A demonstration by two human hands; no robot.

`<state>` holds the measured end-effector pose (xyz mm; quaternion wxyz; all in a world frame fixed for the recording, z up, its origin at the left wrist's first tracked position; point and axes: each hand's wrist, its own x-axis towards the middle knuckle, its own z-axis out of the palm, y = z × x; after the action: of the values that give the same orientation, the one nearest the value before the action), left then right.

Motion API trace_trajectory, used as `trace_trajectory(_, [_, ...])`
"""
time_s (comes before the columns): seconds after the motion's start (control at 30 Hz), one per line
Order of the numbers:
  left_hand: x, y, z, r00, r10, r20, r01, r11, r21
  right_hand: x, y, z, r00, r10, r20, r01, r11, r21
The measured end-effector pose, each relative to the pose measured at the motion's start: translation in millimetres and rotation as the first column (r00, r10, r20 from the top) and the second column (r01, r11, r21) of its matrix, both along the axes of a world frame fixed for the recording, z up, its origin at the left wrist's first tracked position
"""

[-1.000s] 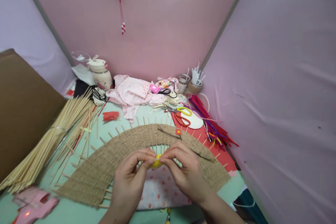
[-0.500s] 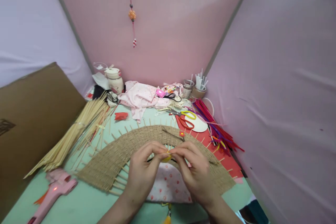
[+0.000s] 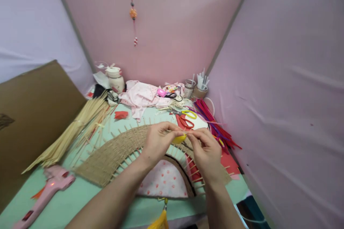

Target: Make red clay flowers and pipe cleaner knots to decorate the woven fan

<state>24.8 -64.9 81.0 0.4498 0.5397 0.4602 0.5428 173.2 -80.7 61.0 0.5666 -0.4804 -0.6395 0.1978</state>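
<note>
My left hand (image 3: 159,143) and my right hand (image 3: 206,152) meet above the fan's right half, fingertips pinched close together. Between them is a small yellow piece (image 3: 179,139), its kind unclear; the left fingers pinch it, and the right fingertips close at its right end. Below lies a fan-shaped weaving (image 3: 120,146) of brown cord on thin wooden sticks, partly covered by my hands and forearms. Its inner half-round is white cloth with pink dots (image 3: 163,180), edged in brown and black. A yellow tassel (image 3: 161,220) hangs at the bottom edge.
At left lie a pink hot glue gun (image 3: 49,195), a bundle of thin sticks (image 3: 70,134) and a cardboard box (image 3: 34,114). Scissors (image 3: 188,118), red sheets (image 3: 228,161) and pipe cleaners (image 3: 217,125) are at right. Pink cloth (image 3: 139,96) and a white bottle (image 3: 115,78) stand behind.
Both hands have moved up and to the right with the yellow piece, uncovering more of the dotted cloth. The view has shifted slightly, and more of the tassel shows.
</note>
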Motion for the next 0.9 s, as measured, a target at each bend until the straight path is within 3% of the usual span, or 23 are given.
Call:
trace_trajectory(0.23, [-8,9,-3.1,0.979,-0.152,-0.137,0.154,0.988,0.005,6,3,-2.8,0.997,0.020,-0.070,-0.028,0.993,-0.117])
trace_trajectory(0.6, [-26,39,-8.7,0.980,0.016,-0.199,-0.032,0.997,-0.076,-15,19,-10.7,1.000,-0.002,-0.009,0.001,0.994,-0.109])
trace_trajectory(0.77, [-27,38,-10.2,0.988,0.060,-0.143,-0.082,0.985,-0.155,-17,23,-16.5,1.000,0.022,0.021,-0.020,0.992,-0.127])
trace_trajectory(0.9, [-32,35,-5.3,0.982,0.076,-0.172,-0.101,0.985,-0.138,-19,26,-21.3,0.998,0.061,0.034,-0.055,0.988,-0.147])
